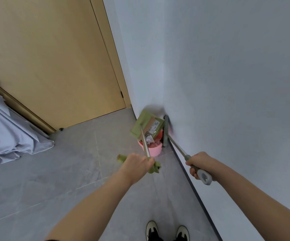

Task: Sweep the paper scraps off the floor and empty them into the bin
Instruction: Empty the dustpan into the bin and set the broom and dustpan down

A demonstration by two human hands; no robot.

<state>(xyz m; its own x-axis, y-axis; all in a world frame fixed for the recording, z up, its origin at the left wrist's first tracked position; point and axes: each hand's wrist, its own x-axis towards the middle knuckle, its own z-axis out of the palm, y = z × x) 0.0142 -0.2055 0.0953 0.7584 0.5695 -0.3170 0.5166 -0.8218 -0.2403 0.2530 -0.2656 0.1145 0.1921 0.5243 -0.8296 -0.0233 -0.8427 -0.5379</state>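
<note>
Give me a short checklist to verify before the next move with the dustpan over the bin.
1. Left hand grips the dustpan handle: ok.
2. Right hand grips the broom handle: ok.
3. Dustpan tilted above the pink bin: ok.
4. Scraps landing inside the bin: ok, white paper shows at the rim.
5. Dustpan fully emptied: cannot tell.
6. Floor free of scraps: ok in view.

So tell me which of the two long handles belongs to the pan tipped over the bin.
The green-gripped handle in the left hand; it runs to the green dustpan over the pink bin. The right hand holds the grey broom handle.
</note>
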